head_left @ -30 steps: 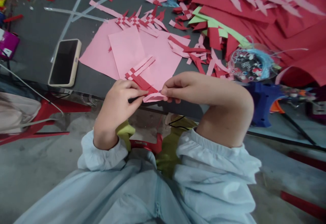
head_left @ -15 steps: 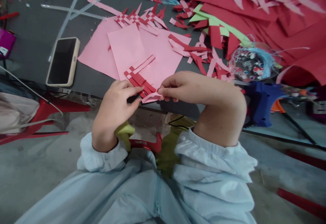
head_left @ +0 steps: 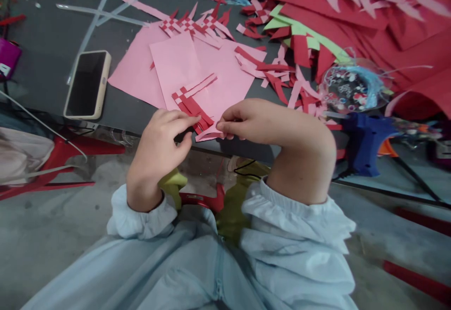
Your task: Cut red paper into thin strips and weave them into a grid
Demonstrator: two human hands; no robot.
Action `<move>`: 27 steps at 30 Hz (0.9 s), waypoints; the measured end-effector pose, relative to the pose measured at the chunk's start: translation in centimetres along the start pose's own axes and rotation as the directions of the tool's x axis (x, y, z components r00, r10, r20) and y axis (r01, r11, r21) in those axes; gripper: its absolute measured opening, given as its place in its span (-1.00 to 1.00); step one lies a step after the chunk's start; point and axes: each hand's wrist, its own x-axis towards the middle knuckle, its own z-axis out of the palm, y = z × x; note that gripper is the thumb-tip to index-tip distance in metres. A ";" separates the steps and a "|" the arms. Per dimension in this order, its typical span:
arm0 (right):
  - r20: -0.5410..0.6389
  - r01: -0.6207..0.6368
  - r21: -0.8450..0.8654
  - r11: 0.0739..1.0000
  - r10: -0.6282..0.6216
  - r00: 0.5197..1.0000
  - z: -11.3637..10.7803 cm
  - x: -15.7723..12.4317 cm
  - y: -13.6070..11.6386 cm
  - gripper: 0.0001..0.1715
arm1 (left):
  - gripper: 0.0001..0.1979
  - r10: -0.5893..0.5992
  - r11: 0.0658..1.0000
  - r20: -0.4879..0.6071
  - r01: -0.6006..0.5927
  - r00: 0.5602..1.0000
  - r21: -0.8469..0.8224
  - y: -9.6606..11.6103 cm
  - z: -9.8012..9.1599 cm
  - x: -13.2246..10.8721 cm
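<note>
A partly woven piece of red and pink paper strips (head_left: 190, 105) lies at the front edge of the table, with a small checked patch at its upper left. My left hand (head_left: 157, 141) rests over its lower left side, the index fingertip touching the red strips and the thumb held apart. Between the thumb and fingers of my right hand (head_left: 243, 124) is the right end of a pink paper strip (head_left: 208, 135). That strip runs across the bottom of the woven piece. Pink paper sheets (head_left: 221, 84) lie beneath and behind the work.
Left stands a phone (head_left: 88, 84) near clear sticks (head_left: 120, 14). Finished woven paper fish (head_left: 190, 24) lie behind. Paper scraps (head_left: 278, 73), red sheets (head_left: 352, 28), a clear bowl of beads (head_left: 347, 89) and a blue tool (head_left: 368, 143) lie right.
My left thumb has pulled back from the left end of the pink strip. My right hand has shifted very slightly left and keeps its pinch.
</note>
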 end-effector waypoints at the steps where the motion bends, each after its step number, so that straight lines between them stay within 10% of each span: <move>1: 0.000 -0.004 0.000 1.000 0.004 1.000 0.0 0.0 0.0 -0.73 | -0.69 0.001 1.000 -0.003 -0.001 1.000 -0.001 0.0 0.0 0.0; 27: -0.207 0.069 -0.019 0.997 -0.071 0.976 0.4 0.1 -1.5 -0.68 | -0.70 -0.049 0.997 0.064 0.045 0.997 0.058 -0.4 0.0 0.0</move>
